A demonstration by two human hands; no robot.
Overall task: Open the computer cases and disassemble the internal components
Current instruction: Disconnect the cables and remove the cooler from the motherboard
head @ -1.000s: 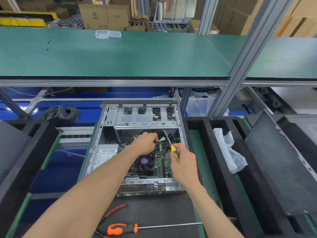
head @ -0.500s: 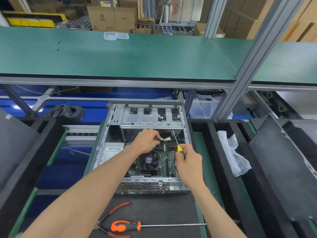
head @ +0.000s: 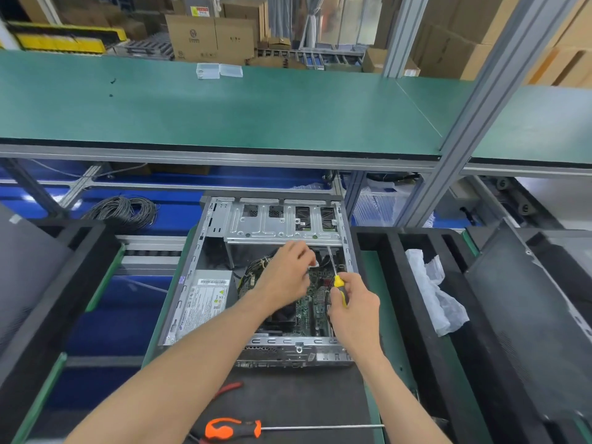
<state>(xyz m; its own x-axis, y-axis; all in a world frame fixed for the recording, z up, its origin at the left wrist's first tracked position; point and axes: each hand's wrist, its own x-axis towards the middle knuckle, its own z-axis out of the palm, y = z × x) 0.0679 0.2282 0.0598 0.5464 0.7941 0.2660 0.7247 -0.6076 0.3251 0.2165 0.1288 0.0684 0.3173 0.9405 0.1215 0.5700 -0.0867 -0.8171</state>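
2 hands work inside the open computer case: the right hand grips a yellow screwdriver; the left hand pinches a small white connector.

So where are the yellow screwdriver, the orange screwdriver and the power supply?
yellow screwdriver [head: 338, 281]: head view, on its handle top.
orange screwdriver [head: 232, 427]: head view, on its handle.
power supply [head: 205, 299]: head view, on its label.
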